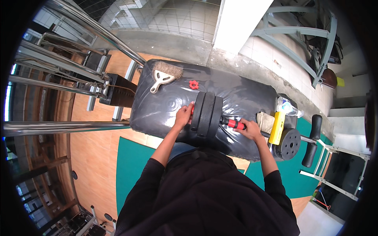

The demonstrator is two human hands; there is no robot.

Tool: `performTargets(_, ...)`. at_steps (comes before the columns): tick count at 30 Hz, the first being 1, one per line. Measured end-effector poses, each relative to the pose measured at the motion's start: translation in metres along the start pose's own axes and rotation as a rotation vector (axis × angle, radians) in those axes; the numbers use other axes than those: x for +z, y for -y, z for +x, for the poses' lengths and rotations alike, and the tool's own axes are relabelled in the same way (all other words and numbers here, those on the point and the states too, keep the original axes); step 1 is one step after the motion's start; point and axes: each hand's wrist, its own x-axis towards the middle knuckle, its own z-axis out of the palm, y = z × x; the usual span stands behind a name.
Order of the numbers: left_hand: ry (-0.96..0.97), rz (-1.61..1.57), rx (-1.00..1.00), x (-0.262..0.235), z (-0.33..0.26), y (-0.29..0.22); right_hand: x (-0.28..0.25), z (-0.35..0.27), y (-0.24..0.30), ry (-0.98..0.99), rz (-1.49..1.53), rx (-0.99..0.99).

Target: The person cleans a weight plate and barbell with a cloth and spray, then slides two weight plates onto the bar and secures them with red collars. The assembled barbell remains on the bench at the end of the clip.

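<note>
A dumbbell lies on a black plastic-wrapped bench [244,94]. Its three black weight plates [206,115] stand side by side on a bar with a red grip [235,124]. My left hand [184,116] is at the left end of the plates, fingers closed on a red collar nut there that is mostly hidden. My right hand [252,130] grips the bar just right of the red grip. A loose red star-shaped nut [193,84] rests on the bench farther back.
A hand brush [165,74] lies at the bench's far left corner. A yellow tool [277,127], a cloth, a plastic bottle [286,106] and another black weight plate [289,144] sit at the right end. Steel rack bars [59,70] run along the left.
</note>
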Motion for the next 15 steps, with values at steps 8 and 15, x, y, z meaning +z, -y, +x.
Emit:
performTargets(8, -0.19, 0.214, 0.272, 0.024, 0.023, 0.031, -0.002, 0.007, -0.003, 0.036, 0.121, -0.014)
performTargets(15, 0.458, -0.539, 0.07, -0.028, 0.02, 0.027, 0.001, 0.01, -0.01, 0.049, 0.122, -0.014)
